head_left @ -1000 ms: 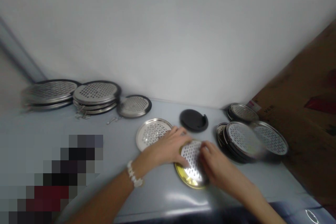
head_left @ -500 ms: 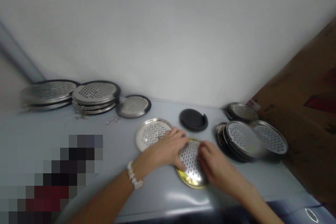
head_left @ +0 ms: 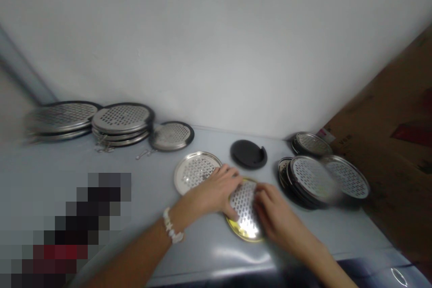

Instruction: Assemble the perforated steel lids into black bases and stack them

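Observation:
A perforated steel disc (head_left: 244, 207) lies on a gold-rimmed round tray (head_left: 240, 231) near the front of the pale blue table (head_left: 141, 198). My left hand (head_left: 216, 189), with a white bead bracelet at the wrist, rests on the disc's left side with curled fingers pressing it. My right hand (head_left: 273, 213) grips the disc's right side, fingers bent over its edge. A single perforated steel plate (head_left: 194, 172) lies just left of my left hand.
A black round lid (head_left: 249, 154) sits behind the hands. Stacks of perforated plates stand at the back left (head_left: 122, 121) and at the right (head_left: 310, 179). A brown cardboard box (head_left: 394, 144) fills the right side. A white wall rises behind.
Both hands have shifted slightly closer together over the perforated disc; the disc sits a little more squarely on the gold tray. Nothing else moved.

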`<state>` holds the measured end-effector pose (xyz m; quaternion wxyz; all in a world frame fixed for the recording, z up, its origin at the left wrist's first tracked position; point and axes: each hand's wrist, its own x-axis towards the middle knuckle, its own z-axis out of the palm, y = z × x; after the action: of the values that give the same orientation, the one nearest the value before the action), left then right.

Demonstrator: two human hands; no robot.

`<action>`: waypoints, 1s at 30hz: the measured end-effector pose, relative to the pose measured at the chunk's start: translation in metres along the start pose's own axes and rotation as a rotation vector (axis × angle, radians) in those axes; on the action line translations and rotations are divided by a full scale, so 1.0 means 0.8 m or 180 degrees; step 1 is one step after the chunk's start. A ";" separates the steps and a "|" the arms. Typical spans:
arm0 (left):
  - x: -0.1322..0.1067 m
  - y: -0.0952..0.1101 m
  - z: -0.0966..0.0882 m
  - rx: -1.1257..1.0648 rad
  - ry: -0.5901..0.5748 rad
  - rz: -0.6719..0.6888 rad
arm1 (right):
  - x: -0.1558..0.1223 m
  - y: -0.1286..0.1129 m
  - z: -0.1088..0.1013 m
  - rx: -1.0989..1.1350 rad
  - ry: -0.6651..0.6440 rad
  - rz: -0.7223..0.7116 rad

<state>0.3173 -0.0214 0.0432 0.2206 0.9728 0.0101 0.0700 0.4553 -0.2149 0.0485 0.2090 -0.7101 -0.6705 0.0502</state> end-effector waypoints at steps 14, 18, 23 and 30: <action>0.001 0.002 0.001 0.0189 -0.0033 -0.0030 | -0.004 0.000 0.005 0.0128 -0.0022 0.0077; 0.000 0.002 0.000 0.0119 -0.0049 -0.0036 | -0.002 0.000 0.004 0.0131 -0.0039 0.0072; 0.002 0.000 0.001 0.0118 0.0012 -0.0024 | 0.000 0.001 0.004 0.0167 -0.0078 0.0045; 0.001 -0.004 -0.002 0.0075 -0.0017 0.0038 | 0.005 -0.002 -0.001 0.0276 -0.0173 0.0041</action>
<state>0.3180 -0.0178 0.0434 0.2087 0.9755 0.0046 0.0686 0.4540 -0.2112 0.0505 0.2209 -0.7030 -0.6686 0.0999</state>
